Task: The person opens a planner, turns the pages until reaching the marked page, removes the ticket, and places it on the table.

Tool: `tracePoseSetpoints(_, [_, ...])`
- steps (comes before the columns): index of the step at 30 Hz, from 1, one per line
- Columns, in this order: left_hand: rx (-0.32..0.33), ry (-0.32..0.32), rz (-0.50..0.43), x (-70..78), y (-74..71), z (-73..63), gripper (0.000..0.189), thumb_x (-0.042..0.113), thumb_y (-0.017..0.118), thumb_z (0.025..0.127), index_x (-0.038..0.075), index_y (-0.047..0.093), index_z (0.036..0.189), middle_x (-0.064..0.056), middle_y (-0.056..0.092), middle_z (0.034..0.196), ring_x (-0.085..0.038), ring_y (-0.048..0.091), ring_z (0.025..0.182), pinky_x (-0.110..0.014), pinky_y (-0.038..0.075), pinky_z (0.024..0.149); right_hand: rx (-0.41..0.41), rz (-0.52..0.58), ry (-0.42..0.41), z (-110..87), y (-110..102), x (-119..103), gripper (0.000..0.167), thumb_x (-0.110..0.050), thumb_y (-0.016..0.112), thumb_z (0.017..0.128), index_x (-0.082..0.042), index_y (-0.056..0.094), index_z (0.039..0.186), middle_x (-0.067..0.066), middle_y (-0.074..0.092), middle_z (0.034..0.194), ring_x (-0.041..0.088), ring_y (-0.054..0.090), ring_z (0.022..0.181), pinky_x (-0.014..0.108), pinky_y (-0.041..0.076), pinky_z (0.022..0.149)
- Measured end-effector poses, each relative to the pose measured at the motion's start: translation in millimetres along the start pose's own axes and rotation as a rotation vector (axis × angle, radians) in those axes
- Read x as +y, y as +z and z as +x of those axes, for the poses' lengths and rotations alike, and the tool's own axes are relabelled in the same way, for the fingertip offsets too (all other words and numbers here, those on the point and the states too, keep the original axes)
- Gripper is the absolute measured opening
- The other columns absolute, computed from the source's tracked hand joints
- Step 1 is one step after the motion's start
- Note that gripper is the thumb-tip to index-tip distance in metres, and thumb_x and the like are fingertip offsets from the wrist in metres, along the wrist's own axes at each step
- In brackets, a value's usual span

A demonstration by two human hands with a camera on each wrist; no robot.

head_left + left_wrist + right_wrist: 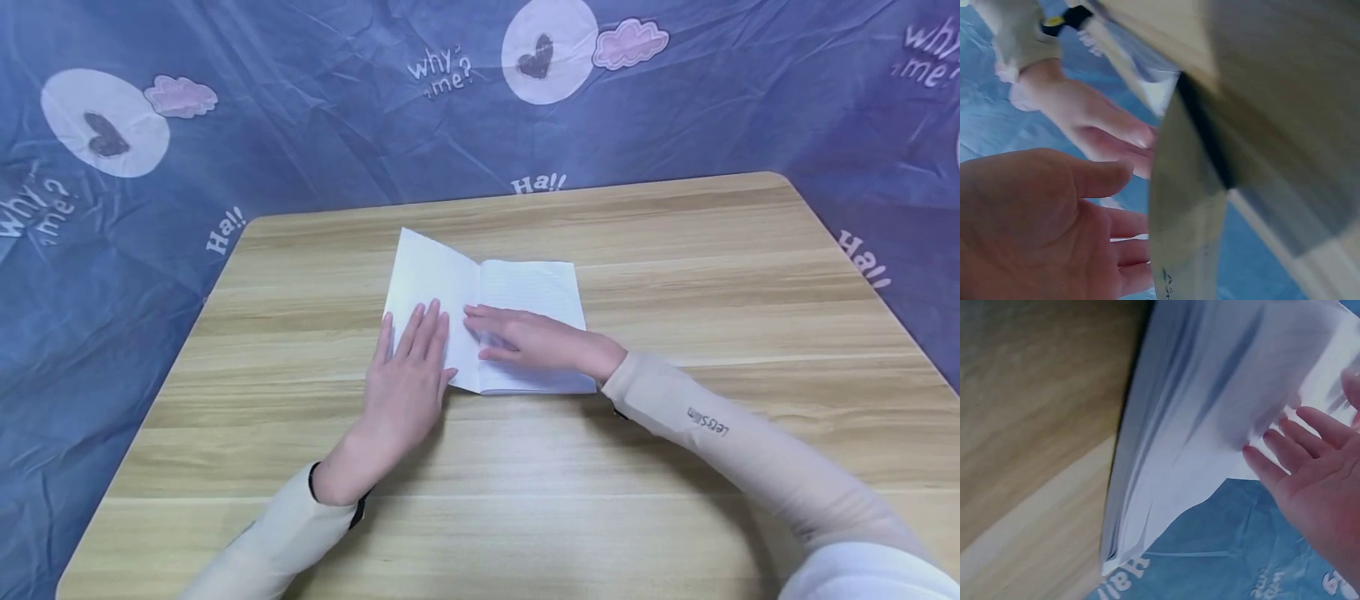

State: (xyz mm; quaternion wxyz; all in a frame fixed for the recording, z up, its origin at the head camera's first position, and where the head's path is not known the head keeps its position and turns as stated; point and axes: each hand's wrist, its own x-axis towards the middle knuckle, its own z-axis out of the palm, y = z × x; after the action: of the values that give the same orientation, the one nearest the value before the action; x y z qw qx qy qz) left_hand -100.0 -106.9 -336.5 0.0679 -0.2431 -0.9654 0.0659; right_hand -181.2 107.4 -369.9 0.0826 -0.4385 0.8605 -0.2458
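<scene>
A notebook [528, 287] lies opened on the wooden table, its right side showing faintly lined pages. The left leaf, a plain white cover or page [431, 267], stands tilted up from the fold. My left hand [408, 383] rests on that leaf with straight fingers pointing away from me. Over the fold, my right hand [536, 337] reaches in from the right, its fingers extended flat toward the left leaf. In the right wrist view the fingertips [1257, 456] touch or nearly touch the white page. The left wrist view shows the leaf's outer face [1185, 206] edge-on beside the left fingers.
The light wooden table [675, 275] extends on all sides of the notebook. Behind it hangs a blue cloth [337, 100] printed with white words, circles and pink clouds. Beige sleeves cover both forearms.
</scene>
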Motion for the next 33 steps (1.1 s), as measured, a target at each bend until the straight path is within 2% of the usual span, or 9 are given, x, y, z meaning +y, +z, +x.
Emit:
tracePoseSetpoints(3, [-0.118, -0.042, -0.038, -7.5, 10.5, 2.5, 0.068, 0.037, 0.049, 0.102, -0.003, 0.026, 0.153, -0.017, 0.017, 0.16, -0.03, 0.016, 0.148, -0.052, 0.006, 0.119, -0.003, -0.099, -0.031, 0.1, 4, -2, 0.059, -0.025, 0.065, 0.096, 0.005, 0.045, 0.143, 0.018, 0.035, 0.154, 0.031, 0.031, 0.143, 0.047, 0.028, 0.114])
tracePoseSetpoints(6, [-0.216, -0.069, -0.111, -13.9, 17.9, 5.1, 0.07, 0.038, 0.046, 0.104, -0.004, 0.021, 0.153, -0.019, 0.013, 0.161, -0.033, 0.012, 0.148, -0.053, 0.006, 0.118, -0.021, -0.139, -0.024, -0.4, 7, -4, 0.062, -0.026, 0.066, 0.095, 0.003, 0.044, 0.145, 0.017, 0.033, 0.155, 0.031, 0.028, 0.144, 0.051, 0.027, 0.114])
tracePoseSetpoints(12, [-0.33, -0.089, -0.232, -21.5, 27.6, 7.3, 0.072, 0.039, 0.043, 0.104, -0.006, 0.016, 0.153, -0.022, 0.01, 0.161, -0.035, 0.011, 0.148, -0.055, 0.009, 0.117, -0.063, -0.167, 0.012, -2.1, 10, -6, 0.063, -0.029, 0.062, 0.098, 0.001, 0.039, 0.148, 0.015, 0.03, 0.157, 0.03, 0.021, 0.147, 0.05, 0.021, 0.116])
tracePoseSetpoints(18, [-0.352, -0.095, -0.258, -22.5, 29.0, 8.9, 0.073, 0.04, 0.043, 0.104, -0.006, 0.015, 0.154, -0.021, 0.009, 0.161, -0.035, 0.01, 0.148, -0.055, 0.009, 0.118, -0.059, -0.157, 0.002, -3.6, 6, -4, 0.062, -0.029, 0.063, 0.097, 0.002, 0.041, 0.147, 0.015, 0.031, 0.157, 0.03, 0.023, 0.146, 0.05, 0.022, 0.116])
tracePoseSetpoints(25, [-0.356, -0.102, -0.27, -22.5, 29.2, 9.8, 0.073, 0.039, 0.043, 0.104, -0.006, 0.014, 0.154, -0.021, 0.008, 0.161, -0.035, 0.01, 0.148, -0.055, 0.008, 0.117, 0.0, -0.117, 0.0, -4.5, -4, 4, 0.058, -0.028, 0.061, 0.098, 0.005, 0.044, 0.144, 0.019, 0.034, 0.154, 0.034, 0.026, 0.144, 0.048, 0.023, 0.116])
tracePoseSetpoints(29, [-0.352, -0.107, -0.281, -22.9, 30.1, 9.8, 0.073, 0.039, 0.043, 0.105, -0.006, 0.014, 0.154, -0.021, 0.007, 0.161, -0.035, 0.008, 0.148, -0.055, 0.008, 0.117, 0.014, -0.102, 0.052, -4.6, -14, 16, 0.06, -0.03, 0.059, 0.099, 0.005, 0.042, 0.145, 0.019, 0.031, 0.155, 0.035, 0.024, 0.145, 0.048, 0.021, 0.117])
tracePoseSetpoints(33, [-0.347, -0.109, -0.289, -23.3, 31.8, 9.5, 0.073, 0.039, 0.043, 0.105, -0.007, 0.013, 0.154, -0.021, 0.007, 0.161, -0.035, 0.008, 0.148, -0.055, 0.008, 0.117, 0.009, -0.035, 0.15, -3.4, -24, 33, 0.062, -0.032, 0.055, 0.101, 0.005, 0.037, 0.147, 0.019, 0.026, 0.157, 0.035, 0.019, 0.147, 0.048, 0.016, 0.118])
